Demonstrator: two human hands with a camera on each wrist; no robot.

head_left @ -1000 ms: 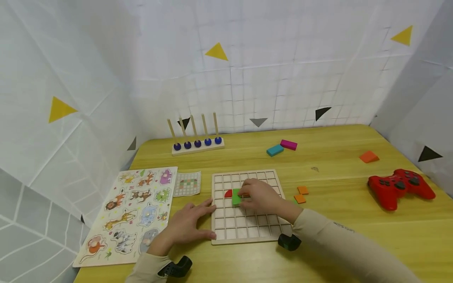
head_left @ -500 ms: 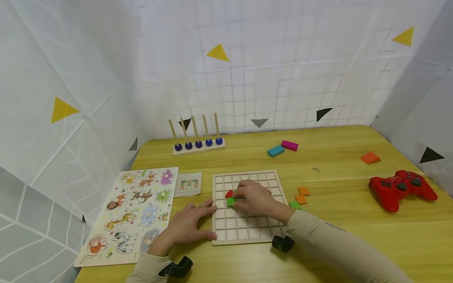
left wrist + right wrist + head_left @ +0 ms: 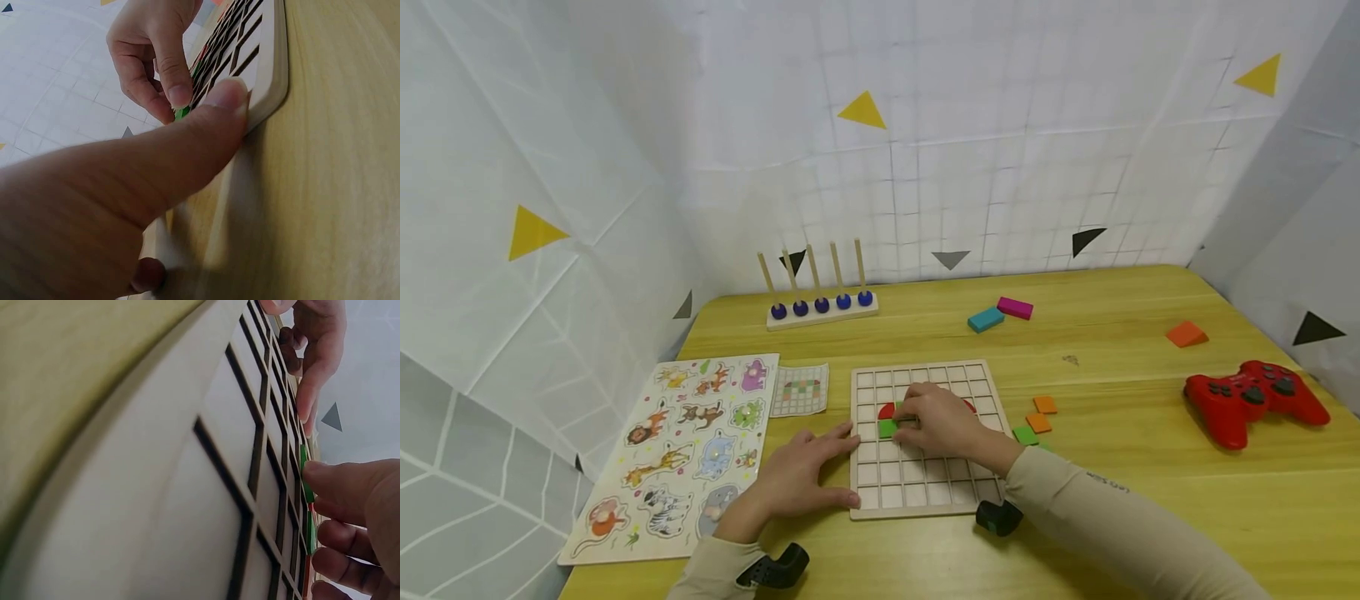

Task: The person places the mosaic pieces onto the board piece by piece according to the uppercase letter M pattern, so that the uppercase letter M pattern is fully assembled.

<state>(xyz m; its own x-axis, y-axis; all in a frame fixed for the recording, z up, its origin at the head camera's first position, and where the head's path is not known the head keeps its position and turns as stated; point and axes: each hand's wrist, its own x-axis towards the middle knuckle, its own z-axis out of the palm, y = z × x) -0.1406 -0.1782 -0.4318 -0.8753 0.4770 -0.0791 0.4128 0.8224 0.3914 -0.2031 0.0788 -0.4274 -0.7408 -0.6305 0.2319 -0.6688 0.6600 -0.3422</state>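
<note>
A wooden grid board (image 3: 917,497) lies on the table with a red quarter-round tile (image 3: 887,411) set in a cell on its left side. My right hand (image 3: 942,421) is over the board, thumb and fingertips at a green square tile (image 3: 887,428) just below the red one. The thumb tip presses this green tile (image 3: 306,475) in the right wrist view; another green tile (image 3: 311,532) shows beyond it. Part of a second red piece (image 3: 969,405) shows behind the right hand. Spread along the board's left edge, my left hand (image 3: 805,473) steadies it with thumb and fingertips.
Orange tiles (image 3: 1039,422) and a green tile (image 3: 1025,435) lie right of the board. Left are a pattern card (image 3: 799,390) and an animal puzzle (image 3: 681,533). A bead-peg stand (image 3: 822,314) and blue block (image 3: 986,319) stand behind; a red game controller (image 3: 1255,400) lies right.
My right hand has moved slightly left with the green tile, which now sits lower and further left under the red piece. Green tiles by the sleeve have come into view. The left hand stays put.
</note>
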